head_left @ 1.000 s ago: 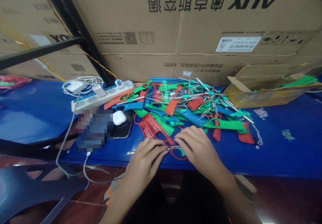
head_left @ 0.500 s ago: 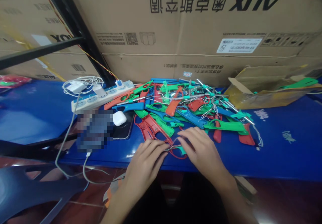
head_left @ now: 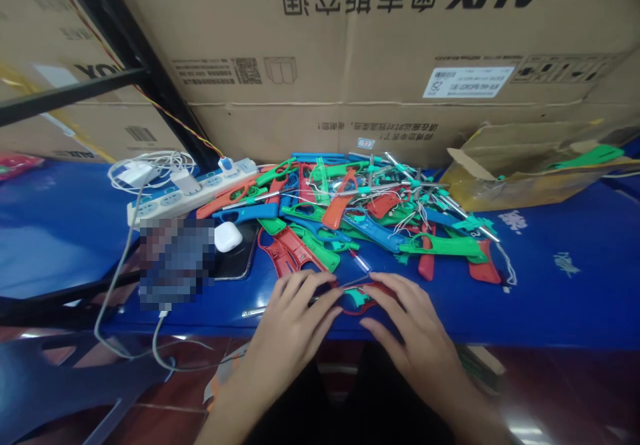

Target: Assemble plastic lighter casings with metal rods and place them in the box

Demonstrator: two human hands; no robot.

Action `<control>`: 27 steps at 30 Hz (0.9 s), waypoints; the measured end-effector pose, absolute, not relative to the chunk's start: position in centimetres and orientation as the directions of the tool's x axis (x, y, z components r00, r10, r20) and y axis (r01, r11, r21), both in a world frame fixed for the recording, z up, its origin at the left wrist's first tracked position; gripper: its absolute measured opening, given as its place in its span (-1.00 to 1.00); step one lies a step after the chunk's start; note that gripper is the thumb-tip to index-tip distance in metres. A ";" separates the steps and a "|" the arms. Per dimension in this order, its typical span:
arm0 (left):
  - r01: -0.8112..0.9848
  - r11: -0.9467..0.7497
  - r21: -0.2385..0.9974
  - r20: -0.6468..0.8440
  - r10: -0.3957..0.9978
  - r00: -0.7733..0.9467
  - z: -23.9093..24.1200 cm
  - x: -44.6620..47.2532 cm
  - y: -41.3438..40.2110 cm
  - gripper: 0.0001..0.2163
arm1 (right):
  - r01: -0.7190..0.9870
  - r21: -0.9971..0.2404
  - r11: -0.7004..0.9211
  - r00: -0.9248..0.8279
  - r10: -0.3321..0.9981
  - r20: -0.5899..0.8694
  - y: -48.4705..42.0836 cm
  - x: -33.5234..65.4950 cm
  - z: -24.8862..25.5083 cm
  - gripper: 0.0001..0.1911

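A red plastic handle piece (head_left: 300,256) lies at the near edge of the blue table (head_left: 550,285), its loop end with a teal insert (head_left: 357,296) between my hands. My left hand (head_left: 295,321) rests on it from the left, fingers curled onto the red plastic and a thin metal rod (head_left: 357,279). On the right, the fingertips of my right hand (head_left: 410,325) pinch the red loop. Behind lies a heap of red, green and blue handle pieces (head_left: 370,218) with metal rods and wires.
A white power strip (head_left: 185,195) with chargers and cables sits at the left, beside a dark tablet (head_left: 240,251) with a white earbud case (head_left: 228,237). A torn cardboard box (head_left: 530,175) lies at the right. Large cardboard cartons (head_left: 380,65) wall the back.
Both hands have drawn back toward the table's near edge, and the fingers have spread more over the red piece. The view has shifted slightly.
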State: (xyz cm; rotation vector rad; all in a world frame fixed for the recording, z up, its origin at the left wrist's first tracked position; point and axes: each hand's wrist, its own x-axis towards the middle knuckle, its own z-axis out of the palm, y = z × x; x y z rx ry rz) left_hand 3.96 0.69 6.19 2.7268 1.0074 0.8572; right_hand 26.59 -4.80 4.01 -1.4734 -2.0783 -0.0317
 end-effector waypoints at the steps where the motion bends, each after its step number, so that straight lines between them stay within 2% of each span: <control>1: 0.565 -0.775 0.284 0.473 0.626 0.620 6.1 4.0 0.8 -0.78 | 0.874 -0.284 0.393 -0.230 0.851 0.472 -4.7 26.5 4.0 -0.67; 4: 0.558 -0.771 0.308 0.476 0.633 0.611 5.8 4.0 1.0 -0.79 | 0.887 -0.237 0.397 -0.243 0.836 0.492 -4.5 26.1 4.0 -0.69; 11: 0.533 -0.740 0.411 0.443 0.673 0.592 5.7 4.0 1.3 -0.84 | 0.898 -0.224 0.378 -0.222 0.830 0.511 -4.4 25.8 3.8 -0.72; 20: 0.546 -0.743 0.387 0.459 0.669 0.586 5.5 3.9 1.3 -0.83 | 0.907 -0.209 0.365 -0.208 0.822 0.531 -4.4 25.8 3.5 -0.70; 27: 0.495 -0.787 0.368 0.517 0.615 0.595 5.5 3.6 1.2 -0.79 | 0.896 -0.260 0.360 -0.175 0.824 0.539 -4.5 25.7 3.6 -0.71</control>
